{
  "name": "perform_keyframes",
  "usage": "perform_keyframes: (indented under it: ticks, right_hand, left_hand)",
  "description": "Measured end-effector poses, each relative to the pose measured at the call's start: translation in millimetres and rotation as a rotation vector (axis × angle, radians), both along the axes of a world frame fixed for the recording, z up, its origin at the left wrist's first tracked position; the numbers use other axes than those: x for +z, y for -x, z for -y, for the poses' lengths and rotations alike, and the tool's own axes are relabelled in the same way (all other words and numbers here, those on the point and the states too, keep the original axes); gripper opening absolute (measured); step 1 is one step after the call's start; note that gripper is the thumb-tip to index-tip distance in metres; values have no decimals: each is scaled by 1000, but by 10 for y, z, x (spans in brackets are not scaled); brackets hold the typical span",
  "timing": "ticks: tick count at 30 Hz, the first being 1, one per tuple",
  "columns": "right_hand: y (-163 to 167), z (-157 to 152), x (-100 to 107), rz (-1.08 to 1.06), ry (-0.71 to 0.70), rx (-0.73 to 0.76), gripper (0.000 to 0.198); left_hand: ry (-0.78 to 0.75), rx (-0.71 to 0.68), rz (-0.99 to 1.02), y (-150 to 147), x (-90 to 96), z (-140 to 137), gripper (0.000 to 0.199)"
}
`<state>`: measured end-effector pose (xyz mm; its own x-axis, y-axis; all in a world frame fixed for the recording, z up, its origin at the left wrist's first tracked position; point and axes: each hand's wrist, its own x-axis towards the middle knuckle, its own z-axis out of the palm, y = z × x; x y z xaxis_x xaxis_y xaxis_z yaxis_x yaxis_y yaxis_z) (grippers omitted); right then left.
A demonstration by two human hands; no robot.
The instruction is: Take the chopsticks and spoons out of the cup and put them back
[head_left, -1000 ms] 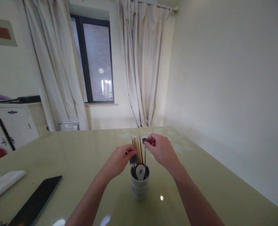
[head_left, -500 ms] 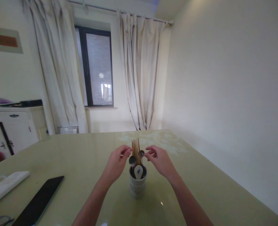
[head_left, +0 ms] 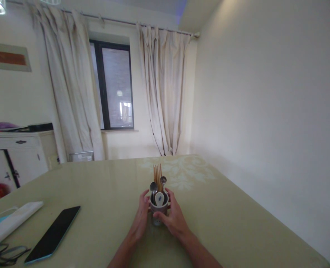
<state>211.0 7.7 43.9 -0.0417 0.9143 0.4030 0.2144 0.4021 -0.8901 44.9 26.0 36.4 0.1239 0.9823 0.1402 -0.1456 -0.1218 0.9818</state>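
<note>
A round utensil holder (head_left: 157,221) stands upright on the table, with both hands around its sides. My left hand (head_left: 141,215) is wrapped on its left side, the fingers partly hidden behind it. My right hand (head_left: 173,213) grips the right side, thumb across the front. Inside the holder stand several wooden chopsticks (head_left: 157,176) at the back, a metal spoon (head_left: 153,187) on the left, a smaller metal spoon (head_left: 163,180) on the right, and a white ceramic spoon (head_left: 159,199) with a blue mark in front.
The pale green glossy table (head_left: 103,201) reaches back toward the window. At left lie a dark tablet-like device (head_left: 54,232), a white power strip-like bar (head_left: 16,221) and eyeglasses (head_left: 5,255). A white cabinet (head_left: 25,152) stands beyond the left edge, and a wall runs along the right.
Both hands have come down from beside the chopsticks and spoons and closed around the holder. The view has shifted slightly; the utensils remain in the holder.
</note>
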Motion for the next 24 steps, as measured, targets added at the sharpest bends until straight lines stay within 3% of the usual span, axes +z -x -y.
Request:
perform_keyframes:
  ticks: [3, 9, 18, 24]
  right_hand:
    - [26, -15, 11, 5, -6, 8, 103]
    - [36, -7, 48, 6, -64, 19, 81]
    - [44, -24, 68, 73, -91, -98, 58]
    - [-237, -183, 82, 194, -65, -241, 53]
  left_hand:
    - [-35, 34, -85, 39, 26, 9, 89]
    - [-75, 22, -131, 43, 37, 20, 73]
    - [-101, 32, -134, 40, 10, 37, 73]
    - [-60, 92, -220, 45, -51, 2, 78]
